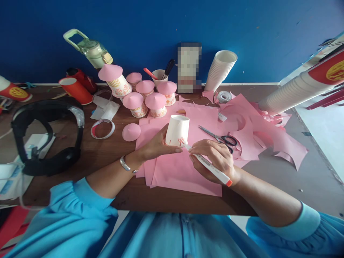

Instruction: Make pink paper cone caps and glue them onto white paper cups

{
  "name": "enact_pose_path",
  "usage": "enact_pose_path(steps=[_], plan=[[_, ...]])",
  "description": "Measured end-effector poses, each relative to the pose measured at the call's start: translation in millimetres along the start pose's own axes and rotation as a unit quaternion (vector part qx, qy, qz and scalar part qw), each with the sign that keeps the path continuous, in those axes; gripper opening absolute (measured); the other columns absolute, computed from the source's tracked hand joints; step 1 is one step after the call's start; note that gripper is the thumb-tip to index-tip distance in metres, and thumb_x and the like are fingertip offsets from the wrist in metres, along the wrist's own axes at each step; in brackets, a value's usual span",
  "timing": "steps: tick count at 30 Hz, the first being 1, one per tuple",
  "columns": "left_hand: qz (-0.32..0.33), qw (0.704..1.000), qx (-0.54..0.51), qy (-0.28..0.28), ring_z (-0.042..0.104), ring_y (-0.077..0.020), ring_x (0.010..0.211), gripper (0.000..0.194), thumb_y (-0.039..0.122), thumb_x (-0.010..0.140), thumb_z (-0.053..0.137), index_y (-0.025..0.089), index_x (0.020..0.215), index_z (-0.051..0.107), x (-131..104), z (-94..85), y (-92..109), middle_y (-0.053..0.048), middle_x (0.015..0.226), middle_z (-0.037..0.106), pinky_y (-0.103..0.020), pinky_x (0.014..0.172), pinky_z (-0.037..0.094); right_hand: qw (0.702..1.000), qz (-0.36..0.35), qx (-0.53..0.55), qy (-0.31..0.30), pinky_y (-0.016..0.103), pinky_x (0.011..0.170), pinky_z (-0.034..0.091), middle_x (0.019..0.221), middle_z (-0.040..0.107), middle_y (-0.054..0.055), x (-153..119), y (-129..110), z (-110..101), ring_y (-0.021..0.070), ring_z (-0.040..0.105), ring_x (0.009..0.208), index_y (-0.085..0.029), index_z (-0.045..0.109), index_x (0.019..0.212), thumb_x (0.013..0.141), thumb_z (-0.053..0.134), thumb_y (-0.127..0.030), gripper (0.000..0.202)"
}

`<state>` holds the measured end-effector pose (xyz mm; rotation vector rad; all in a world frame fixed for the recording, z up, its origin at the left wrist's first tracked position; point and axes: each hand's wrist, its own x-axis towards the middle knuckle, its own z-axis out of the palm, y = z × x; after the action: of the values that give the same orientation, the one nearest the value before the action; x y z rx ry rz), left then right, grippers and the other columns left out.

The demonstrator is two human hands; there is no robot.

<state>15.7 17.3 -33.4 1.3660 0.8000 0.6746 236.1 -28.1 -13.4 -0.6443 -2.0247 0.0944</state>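
My left hand [158, 143] holds a white paper cup [177, 128] upside down, thumb along its lower rim. Small red flower-like marks show on the cup's side near that rim. In my right hand [213, 159] is a white marker [212, 169] with an orange-red end; its tip meets the cup beside the drawn flower. Under both hands lie sheets of pink paper [185, 172]. Scissors [217, 137] with black handles rest on the paper, just beyond my right hand.
Several decorated cups with pink cone tops [145, 87] stand behind the left hand. A loose pink cone [131, 132], tape rings [102, 129] and a black headset [48, 136] lie left. Stacked cups [220, 70] stand behind; pink scraps [249, 125] cover the right.
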Motion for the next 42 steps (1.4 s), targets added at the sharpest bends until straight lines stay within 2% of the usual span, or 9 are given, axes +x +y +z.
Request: enact_pose_path(steps=[21, 32, 37, 42], plan=[[-0.011, 1.000, 0.006, 0.010, 0.062, -0.0253, 0.104, 0.065, 0.045, 0.072, 0.091, 0.020, 0.121, 0.057, -1.4, -0.1, -0.5, -0.009, 0.114, 0.066, -0.039, 0.086, 0.052, 1.000, 0.004, 0.012, -0.016, 0.029, 0.062, 0.062, 0.082, 0.073, 0.003, -2.5, 1.3, 1.9, 0.0173, 0.072, 0.069, -0.021, 0.062, 0.110, 0.088, 0.064, -0.005, 0.027], [-0.004, 1.000, 0.003, 0.010, 0.062, -0.0268, 0.107, 0.068, 0.049, 0.072, 0.090, 0.019, 0.122, 0.056, -0.6, -0.9, -1.3, -0.012, 0.122, 0.065, -0.041, 0.090, 0.051, 1.000, 0.007, -0.003, -0.014, 0.029, 0.062, 0.062, 0.080, 0.072, 0.002, -2.3, 1.2, 0.6, 0.0175, 0.072, 0.068, -0.021, 0.062, 0.107, 0.087, 0.064, -0.005, 0.026], [-0.001, 1.000, 0.005, 0.001, 0.062, -0.0255, 0.104, 0.062, 0.049, 0.074, 0.088, 0.018, 0.120, 0.058, -0.5, -1.1, -0.5, -0.012, 0.120, 0.066, -0.040, 0.089, 0.050, 1.000, 0.013, -0.005, -0.012, 0.030, 0.062, 0.061, 0.081, 0.073, 0.001, -1.5, 1.4, -1.1, 0.0175, 0.072, 0.068, -0.023, 0.063, 0.109, 0.086, 0.063, -0.006, 0.028], [0.002, 1.000, -0.001, 0.000, 0.063, -0.0260, 0.105, 0.069, 0.048, 0.073, 0.089, 0.020, 0.126, 0.056, -0.4, -0.6, 0.3, -0.011, 0.119, 0.066, -0.041, 0.089, 0.051, 1.000, 0.004, 0.000, 0.000, 0.030, 0.062, 0.062, 0.080, 0.073, 0.001, -1.0, 1.5, -2.1, 0.0174, 0.073, 0.068, -0.023, 0.063, 0.111, 0.085, 0.064, -0.004, 0.032]])
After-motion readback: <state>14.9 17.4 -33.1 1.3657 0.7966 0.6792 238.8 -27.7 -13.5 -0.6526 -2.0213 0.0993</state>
